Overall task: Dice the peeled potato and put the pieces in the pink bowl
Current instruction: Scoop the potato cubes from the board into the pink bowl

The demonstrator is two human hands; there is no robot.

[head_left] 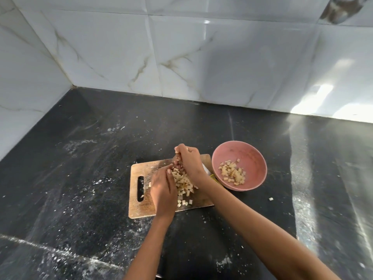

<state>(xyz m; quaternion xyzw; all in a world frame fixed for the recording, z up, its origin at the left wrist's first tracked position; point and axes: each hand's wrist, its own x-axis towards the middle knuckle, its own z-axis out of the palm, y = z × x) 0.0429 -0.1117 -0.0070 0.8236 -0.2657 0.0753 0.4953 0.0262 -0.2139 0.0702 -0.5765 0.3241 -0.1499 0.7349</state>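
A heap of diced potato pieces (184, 185) lies on the wooden cutting board (141, 207). My left hand (162, 191) cups the heap from the left side. My right hand (187, 160) curls over its far side, fingers closed around some pieces. The pink bowl (252, 156) stands just right of the board and holds several diced pieces (233, 173). A knife lies under my right wrist; only a bit of blade (206, 168) and a yellowish handle (216, 179) show.
One stray potato piece (270, 198) lies on the black stone counter (80, 158) right of the board. White specks dust the counter. Marble-tiled walls (181, 47) close off the back and left, meeting in a corner.
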